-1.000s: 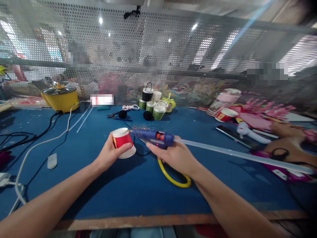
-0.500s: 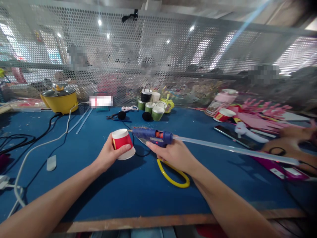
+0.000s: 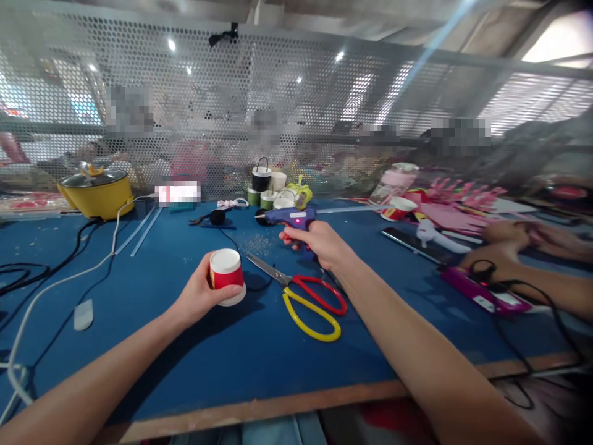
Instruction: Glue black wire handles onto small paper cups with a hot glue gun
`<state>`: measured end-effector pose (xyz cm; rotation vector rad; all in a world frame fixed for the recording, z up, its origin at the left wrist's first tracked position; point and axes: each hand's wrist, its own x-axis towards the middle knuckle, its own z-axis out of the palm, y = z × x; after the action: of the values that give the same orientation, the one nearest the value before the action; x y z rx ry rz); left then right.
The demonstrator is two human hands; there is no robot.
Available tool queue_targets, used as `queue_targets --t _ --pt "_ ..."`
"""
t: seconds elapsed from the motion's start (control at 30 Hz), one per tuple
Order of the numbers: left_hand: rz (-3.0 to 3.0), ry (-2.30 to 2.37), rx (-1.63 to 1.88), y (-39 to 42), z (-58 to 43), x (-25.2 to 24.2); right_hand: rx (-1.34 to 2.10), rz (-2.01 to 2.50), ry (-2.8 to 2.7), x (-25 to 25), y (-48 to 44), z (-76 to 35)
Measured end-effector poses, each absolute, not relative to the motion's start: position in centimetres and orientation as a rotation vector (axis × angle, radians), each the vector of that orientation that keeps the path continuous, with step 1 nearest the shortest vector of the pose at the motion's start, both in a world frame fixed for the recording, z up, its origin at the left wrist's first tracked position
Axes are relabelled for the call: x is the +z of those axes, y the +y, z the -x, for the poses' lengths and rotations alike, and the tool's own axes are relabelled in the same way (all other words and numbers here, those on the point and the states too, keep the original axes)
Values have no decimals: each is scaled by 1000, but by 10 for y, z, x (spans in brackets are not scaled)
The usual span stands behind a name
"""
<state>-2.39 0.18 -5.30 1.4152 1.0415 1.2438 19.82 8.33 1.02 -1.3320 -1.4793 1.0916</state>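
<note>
My left hand [image 3: 201,289] is wrapped round a red and white paper cup [image 3: 226,272], turned bottom-up with its wide rim low over the table. Farther off, my right hand [image 3: 319,241] grips a blue hot glue gun [image 3: 290,216] by its handle. The gun's nozzle points left, its small red light is lit, and a clear glue stick [image 3: 347,211] sticks out of its back. Between my hands lie scissors [image 3: 290,281] with one red and one yellow handle, blades slightly apart, on the blue table [image 3: 222,364].
Small green, white and black cups [image 3: 269,191] stand at the back before a perforated metal screen [image 3: 222,117]. A yellow pot [image 3: 99,194] is at the left with cables. At the right are a phone [image 3: 410,244], a purple power strip [image 3: 482,293] and another person's hands [image 3: 500,253].
My right hand has carried the glue gun away from the cup, farther over the table, uncovering the scissors. My left hand still holds the cup, now slightly lower. The view has turned right.
</note>
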Motion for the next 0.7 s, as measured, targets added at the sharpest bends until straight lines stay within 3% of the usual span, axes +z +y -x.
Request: queue_targets --t 0.43,0.7 --pt "-1482 1064 1155 3 23 -59 881 1755 -1653 -22 126 -216" --pt "-1524 1114 1135 2 23 -56 343 2102 -1865 -23 129 -211"
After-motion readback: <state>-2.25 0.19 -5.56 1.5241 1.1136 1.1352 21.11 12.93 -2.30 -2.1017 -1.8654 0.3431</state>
